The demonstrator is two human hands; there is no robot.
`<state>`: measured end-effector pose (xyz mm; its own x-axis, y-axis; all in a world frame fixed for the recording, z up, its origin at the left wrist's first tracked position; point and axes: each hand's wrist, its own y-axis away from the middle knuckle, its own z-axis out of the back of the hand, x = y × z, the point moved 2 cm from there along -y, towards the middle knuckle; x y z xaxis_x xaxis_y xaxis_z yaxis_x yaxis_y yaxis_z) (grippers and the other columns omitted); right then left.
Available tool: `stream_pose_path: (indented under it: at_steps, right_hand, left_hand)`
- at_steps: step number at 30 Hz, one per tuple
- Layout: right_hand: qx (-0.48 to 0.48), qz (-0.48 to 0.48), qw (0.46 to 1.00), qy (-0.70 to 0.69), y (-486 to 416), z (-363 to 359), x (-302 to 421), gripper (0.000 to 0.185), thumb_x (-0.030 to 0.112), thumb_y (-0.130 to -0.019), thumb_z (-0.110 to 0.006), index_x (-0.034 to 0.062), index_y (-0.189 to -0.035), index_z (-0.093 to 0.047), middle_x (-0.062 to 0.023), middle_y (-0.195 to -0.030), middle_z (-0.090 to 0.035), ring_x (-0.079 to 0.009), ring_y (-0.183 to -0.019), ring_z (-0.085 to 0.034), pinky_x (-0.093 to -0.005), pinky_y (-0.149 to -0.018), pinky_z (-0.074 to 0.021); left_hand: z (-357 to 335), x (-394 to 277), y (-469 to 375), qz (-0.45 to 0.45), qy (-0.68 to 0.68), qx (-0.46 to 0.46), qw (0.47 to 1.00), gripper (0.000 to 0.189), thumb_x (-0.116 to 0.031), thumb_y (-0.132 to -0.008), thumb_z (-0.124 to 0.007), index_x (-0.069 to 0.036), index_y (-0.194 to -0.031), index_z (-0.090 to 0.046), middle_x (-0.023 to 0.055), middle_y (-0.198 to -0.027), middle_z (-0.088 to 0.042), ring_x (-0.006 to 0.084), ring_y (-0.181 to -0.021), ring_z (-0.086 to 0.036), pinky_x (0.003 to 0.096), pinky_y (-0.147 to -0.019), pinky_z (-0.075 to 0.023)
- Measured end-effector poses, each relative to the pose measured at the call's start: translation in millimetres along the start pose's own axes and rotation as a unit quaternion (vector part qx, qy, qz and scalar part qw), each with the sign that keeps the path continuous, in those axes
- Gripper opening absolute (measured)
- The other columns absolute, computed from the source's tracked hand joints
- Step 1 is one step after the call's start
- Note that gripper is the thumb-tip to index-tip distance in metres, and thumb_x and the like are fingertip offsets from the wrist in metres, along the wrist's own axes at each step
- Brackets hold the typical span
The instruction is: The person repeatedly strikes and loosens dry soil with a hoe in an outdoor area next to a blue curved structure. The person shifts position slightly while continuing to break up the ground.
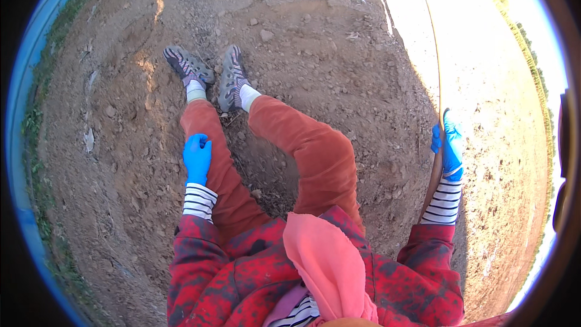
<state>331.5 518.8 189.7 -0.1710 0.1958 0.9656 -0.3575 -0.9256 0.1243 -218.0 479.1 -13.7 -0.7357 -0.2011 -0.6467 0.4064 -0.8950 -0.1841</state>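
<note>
My right hand [450, 145], in a blue glove, is closed around a long, thin wooden handle or pole [439, 72] at the right. The pole runs from near my forearm up to the top of the view, where bright sunlight washes it out; its far end cannot be made out. My left hand [197, 158], also blue-gloved, rests by my left leg in rust-red trousers [211, 141]. Its fingers are loosely curled and nothing shows in them.
Dry, cloddy soil [317, 54] surrounds my feet, with small stones [267, 35] ahead. A pale scrap [89, 140] lies at the left. Green weeds [34, 145] grow along a blue edge at the far left. Sunlit ground [504, 168] stretches to the right.
</note>
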Motion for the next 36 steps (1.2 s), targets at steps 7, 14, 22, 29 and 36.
stream_pose_path:
  at_steps: [7,14,22,29,36]
  right_hand:
    - [0.067,0.050,0.995,0.054,-106.9,-97.5,-2.7,0.052,0.039,-0.090,-0.045,0.0262,-0.138,-0.027,0.0017,-0.060,-0.043,-0.0061,-0.045,-0.040,-0.0214,-0.037,-0.0361]
    - [0.124,-0.154,0.978,0.066,-86.3,-97.8,-135.2,0.050,0.037,-0.090,-0.047,0.0273,-0.136,-0.030,-0.0021,-0.059,-0.046,-0.0102,-0.042,-0.042,-0.0256,-0.035,-0.0378]
    - [0.124,-0.162,0.979,0.001,39.0,-34.8,-114.5,0.052,0.031,-0.090,-0.048,0.0195,-0.137,-0.029,-0.0002,-0.061,-0.046,-0.0083,-0.045,-0.044,-0.0212,-0.035,-0.0377]
    - [0.107,-0.151,0.983,0.012,87.2,-27.3,-103.2,0.052,0.030,-0.091,-0.048,0.0175,-0.137,-0.029,0.0004,-0.061,-0.045,-0.0073,-0.045,-0.043,-0.0209,-0.035,-0.0369]
    - [0.070,-0.043,0.996,0.019,72.0,-36.4,-29.1,0.051,0.033,-0.092,-0.044,0.0152,-0.137,-0.029,0.0017,-0.060,-0.043,-0.0059,-0.044,-0.041,-0.0192,-0.036,-0.0354]
  left_hand:
    - [5.3,-3.0,0.6,0.021,-0.008,0.004,1.000,0.016,-0.013,-0.072,-0.065,-0.006,-0.085,-0.060,0.0101,-0.080,-0.061,0.0232,-0.069,-0.059,0.0348,-0.064,-0.0480]
    - [-2.2,-3.8,2.2,0.014,0.029,-0.012,0.999,0.015,-0.013,-0.073,-0.065,-0.006,-0.085,-0.060,0.0113,-0.080,-0.061,0.0243,-0.069,-0.060,0.0352,-0.064,-0.0480]
    - [2.6,-3.5,1.8,0.032,0.052,0.003,0.998,0.016,-0.014,-0.073,-0.064,-0.004,-0.085,-0.060,0.0122,-0.080,-0.062,0.0256,-0.070,-0.060,0.0357,-0.065,-0.0478]
    - [-1.6,1.2,1.1,0.025,0.027,0.005,0.999,0.019,-0.014,-0.073,-0.065,-0.005,-0.089,-0.061,0.0097,-0.079,-0.062,0.0208,-0.069,-0.060,0.0329,-0.065,-0.0485]
    - [-3.0,2.1,0.6,0.009,0.029,-0.001,1.000,0.018,-0.014,-0.073,-0.065,-0.004,-0.087,-0.060,0.0089,-0.078,-0.062,0.0200,-0.069,-0.060,0.0326,-0.064,-0.0483]
